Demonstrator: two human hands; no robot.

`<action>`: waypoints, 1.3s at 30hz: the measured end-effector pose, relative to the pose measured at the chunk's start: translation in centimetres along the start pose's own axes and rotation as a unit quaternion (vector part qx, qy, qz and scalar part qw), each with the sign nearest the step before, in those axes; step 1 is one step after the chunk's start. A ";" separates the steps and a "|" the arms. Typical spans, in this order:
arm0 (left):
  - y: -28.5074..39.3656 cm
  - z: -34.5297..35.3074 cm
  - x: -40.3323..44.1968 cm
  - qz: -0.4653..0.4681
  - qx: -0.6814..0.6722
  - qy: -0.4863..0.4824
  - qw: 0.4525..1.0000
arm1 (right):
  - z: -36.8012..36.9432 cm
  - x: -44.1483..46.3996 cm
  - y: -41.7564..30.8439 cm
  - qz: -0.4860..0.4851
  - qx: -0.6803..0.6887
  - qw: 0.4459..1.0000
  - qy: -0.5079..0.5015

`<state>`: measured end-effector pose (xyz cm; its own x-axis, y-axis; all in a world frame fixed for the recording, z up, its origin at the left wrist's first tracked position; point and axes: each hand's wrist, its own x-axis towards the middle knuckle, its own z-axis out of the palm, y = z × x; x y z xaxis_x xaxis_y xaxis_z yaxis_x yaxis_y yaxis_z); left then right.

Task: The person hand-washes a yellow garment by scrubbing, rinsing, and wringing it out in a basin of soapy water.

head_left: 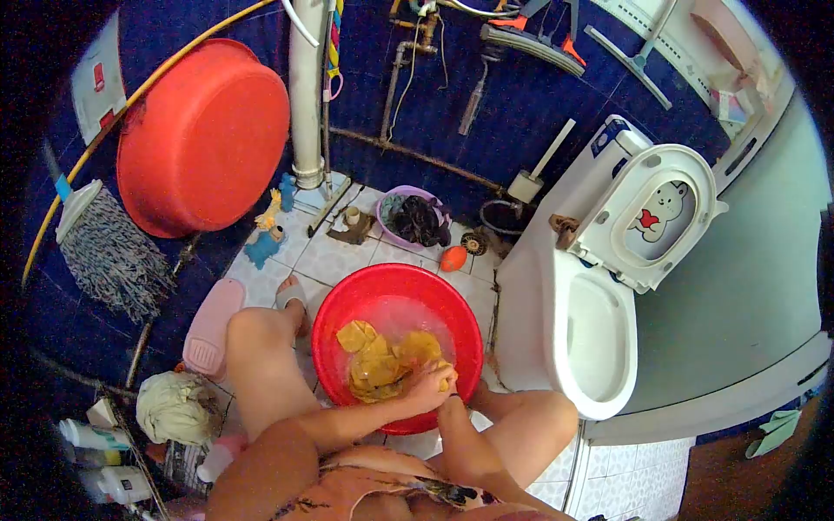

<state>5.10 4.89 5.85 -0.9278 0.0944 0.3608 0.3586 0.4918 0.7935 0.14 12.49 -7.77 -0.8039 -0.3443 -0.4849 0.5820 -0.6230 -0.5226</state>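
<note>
At the near right side of the red basin [465, 323], holding a bit of yellow cloth [373, 369] with the left hand [426, 389], fingers curled tight round it. Close against it, overlapped and mostly hidden from above: the right hand [449, 384]. Impossible to tell whether gripping the cloth too or merely pressed to the other hand.

Below and ahead of the 2 hands, inside the basin, the rest of the cloth: heaped in loose folds, partly sunk in cloudy water [395, 314], partly above it. Probably soft and limp, with no stiffness to rely on; likely heavy for its bulk from soaking, and slippery if soapy. Not fragile, by the look of it, beyond some stretching under hard wringing. Best held by a thick, gathered fold rather than 1 thin edge, with fingers wrapped fully round and the wet weight left resting in the basin.

To the right, near the basin, a toilet [595, 347] with lid raised. Just past the far rim, on the tiled floor [347, 258], an orange thing [453, 258] too small to name, then a lilac bowl [395, 191] with dark cloth [423, 221] inside. Farther off, leftward, a mop [117, 252] and a large red tub [208, 139] propped against the blue wall [539, 104].
</note>
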 end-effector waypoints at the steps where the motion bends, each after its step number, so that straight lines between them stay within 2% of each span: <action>1: -1.3 0.2 0.1 -0.047 0.016 0.015 0.999 | 0.8 -0.4 0.1 -0.018 -0.004 1.000 0.002; 3: -5.8 1.2 0.5 -0.141 0.044 0.042 0.988 | 2.2 -1.5 0.0 -0.054 -0.012 0.998 0.007; 6: -11.0 -0.7 0.9 -0.224 -0.082 0.073 0.968 | 6.8 -3.7 0.0 -0.013 -0.024 0.999 0.035; 9: -1.3 -2.9 0.8 -0.123 -0.082 0.088 0.985 | 6.7 -5.0 -2.2 0.008 0.039 0.999 -0.035; 10: 0.6 -2.8 0.4 -0.115 -0.092 0.026 0.989 | 4.4 -3.6 -1.5 -0.013 0.123 0.974 -0.188; 11: 1.9 -2.8 0.2 -0.039 -0.058 -0.021 0.997 | 4.6 -3.8 -1.2 -0.008 0.120 0.982 -0.148; 13: 0.8 -1.5 0.1 -0.006 -0.074 -0.018 0.997 | 6.0 -4.9 -1.1 -0.001 0.105 0.992 -0.065; 16: -4.7 -1.8 1.6 -0.182 -0.072 0.056 0.979 | 8.7 -5.5 -1.9 0.007 0.078 0.995 0.054; 18: -11.1 -2.2 1.9 -0.230 -0.078 0.059 0.968 | 9.1 -5.3 -2.8 -0.026 0.091 0.996 -0.001; 19: -10.5 -2.9 2.5 -0.222 -0.044 0.063 0.972 | 10.1 -5.2 -3.5 -0.044 0.101 0.993 -0.033; 20: -9.7 -3.9 2.8 -0.213 -0.008 0.068 0.975 | 10.6 -5.9 -4.2 -0.144 0.058 0.988 -0.017; 21: -8.8 -5.0 3.1 -0.204 0.028 0.072 0.976 | 10.4 -5.6 -4.9 -0.166 0.034 0.985 0.013; 22: -8.1 -5.7 3.4 -0.244 0.016 0.050 0.968 | 9.7 -5.2 -5.5 -0.187 0.010 0.981 0.043; 23: -9.0 -5.6 3.3 -0.254 0.014 0.070 0.965 | 9.1 -4.8 -5.7 -0.206 -0.015 0.975 0.076; 24: -10.5 -5.4 3.3 -0.263 0.011 0.091 0.960 | 8.4 -4.3 -5.6 -0.226 -0.028 0.973 0.044; 25: -11.6 -5.6 3.4 -0.270 0.009 0.114 0.956 | 4.3 -1.8 -3.4 -0.211 -0.098 0.969 0.088; 26: -10.7 -7.4 4.2 -0.363 -0.009 0.087 0.928 | 0.1 0.7 -1.3 -0.190 -0.169 0.958 0.129; 27: -12.5 -7.2 4.0 -0.325 0.002 0.112 0.939 | -3.9 3.1 0.8 -0.164 -0.237 0.943 0.167; 29: -19.3 -5.2 2.7 -0.248 0.023 0.161 0.955 | -9.3 5.3 5.3 -0.137 -0.434 0.878 0.147; 31: -26.8 -1.7 -0.5 -0.304 0.008 0.134 0.943 | 2.1 -2.1 1.3 0.061 -0.379 0.922 0.044; 32: -26.3 -1.5 -1.1 -0.270 0.088 0.047 0.957 | 2.0 -1.8 1.9 0.037 -0.435 0.900 -0.008; 33: -25.7 -1.3 -1.7 -0.222 0.165 -0.030 0.961 | 2.0 -1.5 2.5 0.008 -0.485 0.873 -0.056; 34: -20.6 -3.4 -2.4 -0.097 0.321 -0.174 0.926 | 1.7 -1.1 3.3 -0.018 -0.534 0.838 -0.106; 35: -17.5 -4.7 -2.7 0.034 0.456 -0.305 0.835 | 1.1 -0.6 4.1 -0.014 -0.565 0.820 -0.091; 38: -20.9 -2.6 -3.8 0.114 0.224 -0.333 0.909 | 0.0 -0.5 4.9 0.016 -0.633 0.772 -0.055; 39: -20.8 -2.5 -3.0 -0.041 0.217 -0.266 0.938 | 0.6 -1.0 4.3 0.031 -0.644 0.763 -0.046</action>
<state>0.70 -7.83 -10.52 -0.9119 0.4027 -0.0791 0.3159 0.8117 0.4913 3.36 9.73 -9.17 -0.7413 -0.4296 -0.5156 0.2090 0.5823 -0.7856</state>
